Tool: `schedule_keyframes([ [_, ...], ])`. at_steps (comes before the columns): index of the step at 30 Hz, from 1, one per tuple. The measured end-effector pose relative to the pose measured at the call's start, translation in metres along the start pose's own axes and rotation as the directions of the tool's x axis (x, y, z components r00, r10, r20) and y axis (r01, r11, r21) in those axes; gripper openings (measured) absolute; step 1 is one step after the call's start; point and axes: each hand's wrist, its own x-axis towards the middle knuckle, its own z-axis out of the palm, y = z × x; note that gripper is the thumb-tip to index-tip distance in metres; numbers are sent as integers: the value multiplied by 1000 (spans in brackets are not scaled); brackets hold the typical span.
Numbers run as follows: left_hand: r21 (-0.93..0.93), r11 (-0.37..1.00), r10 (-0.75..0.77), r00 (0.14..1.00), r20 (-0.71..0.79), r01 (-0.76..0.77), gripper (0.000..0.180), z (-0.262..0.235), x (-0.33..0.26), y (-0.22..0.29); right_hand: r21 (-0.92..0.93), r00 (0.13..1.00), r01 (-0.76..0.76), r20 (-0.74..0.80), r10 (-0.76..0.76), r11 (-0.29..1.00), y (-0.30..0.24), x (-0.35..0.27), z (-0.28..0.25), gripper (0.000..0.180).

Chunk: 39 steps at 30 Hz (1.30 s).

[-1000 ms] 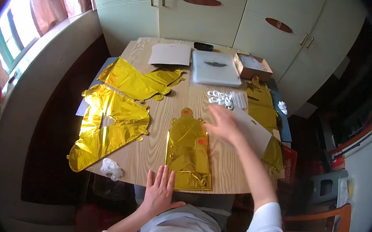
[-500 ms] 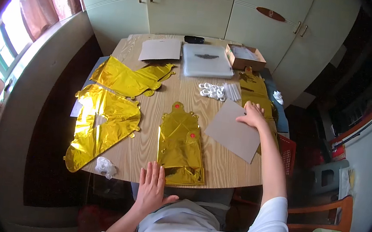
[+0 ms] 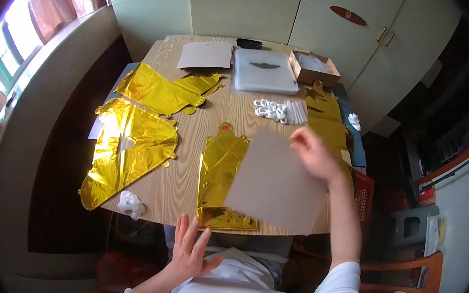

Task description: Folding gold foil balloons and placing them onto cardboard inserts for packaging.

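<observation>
My right hand (image 3: pixel 318 156) pinches the upper right edge of a grey-brown card sheet (image 3: pixel 279 182). The sheet is tilted and covers the right side of a folded gold foil balloon (image 3: pixel 217 170) that lies flat before me. A red dot shows at the foil's rounded top, while its other dot is hidden. My left hand (image 3: pixel 189 250) holds nothing, its fingers apart by the foil's lower left corner at the table edge. Two more gold foil balloons, one nearer (image 3: pixel 130 164) and one farther (image 3: pixel 163 90), lie spread on the left. Another folded gold foil piece (image 3: pixel 329 119) lies at the right.
At the back are a second card sheet (image 3: pixel 205 56), a stack of clear plastic bags (image 3: pixel 261 80), a black object (image 3: pixel 249 44) and a cardboard box (image 3: pixel 313 77). White coils (image 3: pixel 270 110) and thin white tubes (image 3: pixel 296 112) lie mid-table. Crumpled white material (image 3: pixel 132 204) sits front left.
My right hand has picked up the card sheet from the right side and moved it left and nearer, partly over the folded foil. My left hand's fingers have spread and drawn back slightly.
</observation>
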Motion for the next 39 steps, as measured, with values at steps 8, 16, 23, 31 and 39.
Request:
schedule_keyframes([
  [8, 6, 996, 85, 938, 336, -92, 49, -3, 37, 28, -155, 945, 267, 236, -226, 951, -21, -11, 143, 18],
  [16, 138, 988, -123, 889, 440, 68, 67, 36, 23, 4, -176, 914, 396, 170, -368, 901, -1, -7, 163, 19],
  [23, 164, 985, -131, 874, 468, 59, 66, 35, 23, 2, -252, 939, 342, 68, -336, 905, 60, 32, 114, 32],
  [31, 153, 987, -124, 851, 510, 52, 64, 33, 29, -3, -346, 938, 344, 168, -303, 873, 88, 37, 113, 43],
  [39, 151, 985, -154, 834, 529, 86, 61, 36, 40, -10, -318, 934, 358, 104, -343, 878, 93, 36, 121, 38],
])
